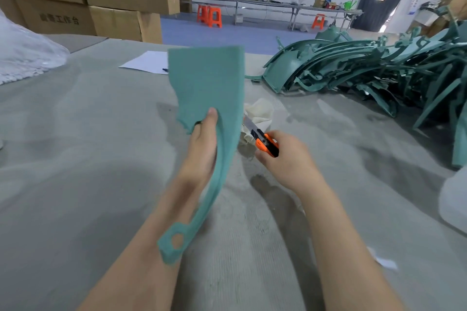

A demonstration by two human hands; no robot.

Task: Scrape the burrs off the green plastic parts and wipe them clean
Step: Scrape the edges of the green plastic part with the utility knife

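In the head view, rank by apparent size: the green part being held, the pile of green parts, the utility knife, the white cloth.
1. Pile of green parts
2. Held green part, though it is nearer the camera
3. White cloth, partly hidden
4. Utility knife, close to the cloth, so unsure

Both hands (203, 145) (283, 156) gripping, forearms fwd

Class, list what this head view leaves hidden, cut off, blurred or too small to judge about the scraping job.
1. Blade tip of the orange knife: hidden behind the held green part; contact cannot be seen.
2. Burrs: too small to tell.
3. Left hand fingers: behind the part; only the thumb shows.
4. White cloth: partly covered by the part and knife.
5. Pile of green parts: cut off by the right edge.
6. Right hand: its fingers wrap out of sight.
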